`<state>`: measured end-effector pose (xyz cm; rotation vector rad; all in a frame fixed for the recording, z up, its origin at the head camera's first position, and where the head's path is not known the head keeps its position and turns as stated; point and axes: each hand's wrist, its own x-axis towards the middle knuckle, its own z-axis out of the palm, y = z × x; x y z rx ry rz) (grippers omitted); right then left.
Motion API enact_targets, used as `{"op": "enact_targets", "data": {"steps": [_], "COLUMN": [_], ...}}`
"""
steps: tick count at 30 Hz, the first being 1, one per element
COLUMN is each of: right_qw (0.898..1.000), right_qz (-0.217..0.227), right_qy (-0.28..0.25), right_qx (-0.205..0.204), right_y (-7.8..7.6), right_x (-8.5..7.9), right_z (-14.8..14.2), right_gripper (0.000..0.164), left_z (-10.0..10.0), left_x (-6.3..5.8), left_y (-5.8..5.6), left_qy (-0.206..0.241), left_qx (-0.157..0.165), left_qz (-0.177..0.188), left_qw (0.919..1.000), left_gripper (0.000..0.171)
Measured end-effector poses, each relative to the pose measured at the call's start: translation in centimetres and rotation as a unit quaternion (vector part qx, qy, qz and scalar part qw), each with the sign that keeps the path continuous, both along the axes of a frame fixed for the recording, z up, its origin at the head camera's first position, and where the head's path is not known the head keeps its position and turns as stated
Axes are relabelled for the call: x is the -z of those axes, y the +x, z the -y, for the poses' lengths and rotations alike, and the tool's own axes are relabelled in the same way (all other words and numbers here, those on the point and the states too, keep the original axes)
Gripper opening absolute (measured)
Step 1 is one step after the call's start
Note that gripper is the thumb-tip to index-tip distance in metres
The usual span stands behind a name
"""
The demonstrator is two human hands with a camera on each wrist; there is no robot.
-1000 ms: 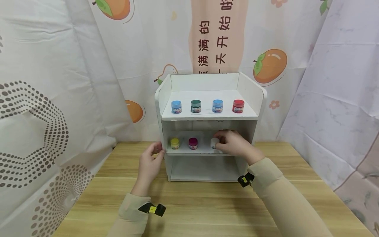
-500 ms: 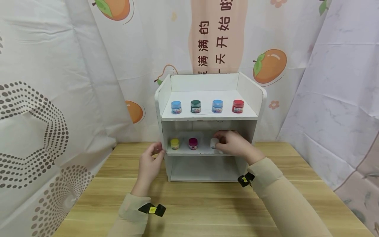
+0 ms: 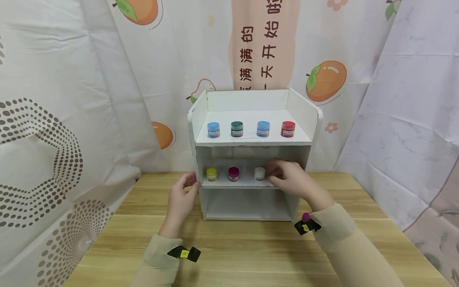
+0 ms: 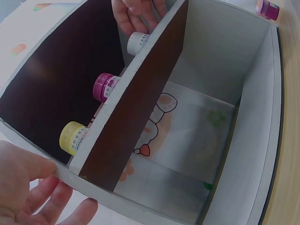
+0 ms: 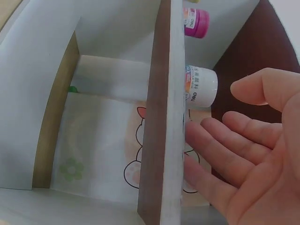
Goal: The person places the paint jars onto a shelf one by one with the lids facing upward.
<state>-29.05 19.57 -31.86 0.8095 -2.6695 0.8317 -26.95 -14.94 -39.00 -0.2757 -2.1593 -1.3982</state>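
Note:
A white paint jar point(image 3: 259, 173) stands upright on the middle shelf. Just to its right is my right hand point(image 3: 295, 179), apart from the jar, its fingers spread; the right wrist view shows a gap between the thumb point(image 5: 255, 86) and the jar. Left of the white jar stand a magenta paint jar point(image 3: 234, 174) and a yellow paint jar point(image 3: 212, 174). Beside the left panel of the white shelf unit point(image 3: 251, 204) is my left hand point(image 3: 182, 199), fingers loosely bent at the panel's edge and holding nothing.
Along the top shelf stand a light blue jar point(image 3: 213, 130), a dark green jar point(image 3: 237, 129), a blue jar point(image 3: 263, 129) and a red jar point(image 3: 288, 129). Another magenta jar point(image 4: 267, 9) is on the wooden table point(image 3: 244, 251), right of the unit, mostly hidden in the head view.
My right hand has let go of the white jar and shifted right, away from it. The white jar stays on the middle shelf. My left hand has not moved.

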Motion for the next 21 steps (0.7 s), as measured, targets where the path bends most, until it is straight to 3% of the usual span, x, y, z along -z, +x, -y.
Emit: {"op": "enact_targets", "data": {"steps": [6, 10, 15, 21], "right_qw": [0.997, 0.987, 0.972, 0.966], "right_qz": [-0.074, -0.140, -0.201, -0.216], "right_qy": [-0.036, -0.076, -0.118, -0.138], "right_qx": [-0.013, -0.022, -0.036, -0.028], "right_y": [1.6, 2.6, 3.7, 4.9], "right_x": [0.5, 0.6, 0.3, 0.5], "right_z": [-0.9, -1.5, -2.4, -4.0], "right_gripper": [0.018, 0.008, 0.014, 0.019], "left_z": [0.0, 0.1, 0.1, 0.2], "left_x": [0.1, 0.1, 0.0, 0.0], "left_y": [0.0, -0.1, 0.0, -0.1], "left_qy": [-0.001, -0.007, -0.012, -0.008], "left_qx": [-0.004, -0.005, -0.004, 0.000], "left_qz": [0.003, -0.003, -0.009, -0.010], "left_qw": [1.0000, 1.0000, 0.9999, 0.9999], "left_gripper": [0.023, 0.024, 0.024, 0.024]}}
